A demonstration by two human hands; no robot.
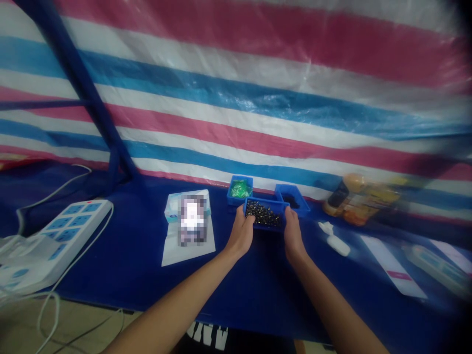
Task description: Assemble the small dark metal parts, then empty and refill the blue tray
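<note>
Between my hands is a small blue plastic bin (264,227) filled with many small dark, shiny pieces (263,213), too small to name. My left hand (241,231) grips its left end, with the thumb over the near rim. At the opposite end, my right hand (293,233) holds the bin's right wall. Just behind stands a second blue bin (239,200) with green pieces or a green packet (240,189) inside. A third blue bin (300,202), behind and to the right, contains dark pieces (291,200).
On the left lies a white power strip (68,236) with trailing cables. A tissue box (171,211) carries a blurred-out item (192,220). To the right are a white object (337,244), blurred bottles or packets (356,199) and a white-and-pink card (394,268). Striped sheeting (221,113) hangs behind.
</note>
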